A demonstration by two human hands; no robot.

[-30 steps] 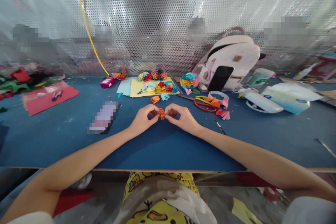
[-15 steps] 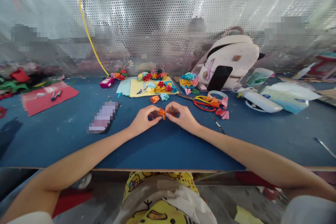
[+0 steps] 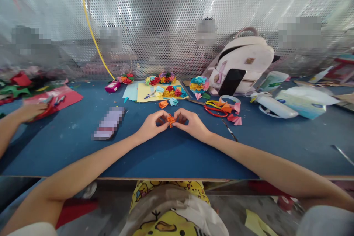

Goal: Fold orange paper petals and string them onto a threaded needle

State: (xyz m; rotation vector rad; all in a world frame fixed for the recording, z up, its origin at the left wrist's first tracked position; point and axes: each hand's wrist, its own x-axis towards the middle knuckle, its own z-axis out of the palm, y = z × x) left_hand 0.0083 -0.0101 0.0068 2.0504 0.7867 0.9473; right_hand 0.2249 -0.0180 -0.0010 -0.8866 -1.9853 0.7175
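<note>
Between my two hands is a small crumpled orange paper flower (image 3: 171, 120), held just above the blue table (image 3: 177, 158). My left hand (image 3: 153, 124) pinches its left side between thumb and fingers. From the right, my right hand (image 3: 190, 123) pinches the other side the same way. Just beyond my fingertips lie a folded orange paper piece (image 3: 163, 104) and a light blue one (image 3: 173, 102). Behind these, small red, yellow and blue paper flowers (image 3: 169, 91) rest on yellow paper (image 3: 142, 90).
Red-handled scissors (image 3: 215, 111) lie to the right among orange and pink paper pieces. A phone (image 3: 108, 123) is at left. Further right are a white backpack (image 3: 246, 62), a glue gun (image 3: 276, 107) and a tissue pack (image 3: 301, 105). Another person's hand (image 3: 34, 110) reaches over red paper (image 3: 70, 97).
At far left, another person's hand has come in over the red paper, with something red by it. The orange paper flower has turned slightly between my fingers; my hands have barely moved.
</note>
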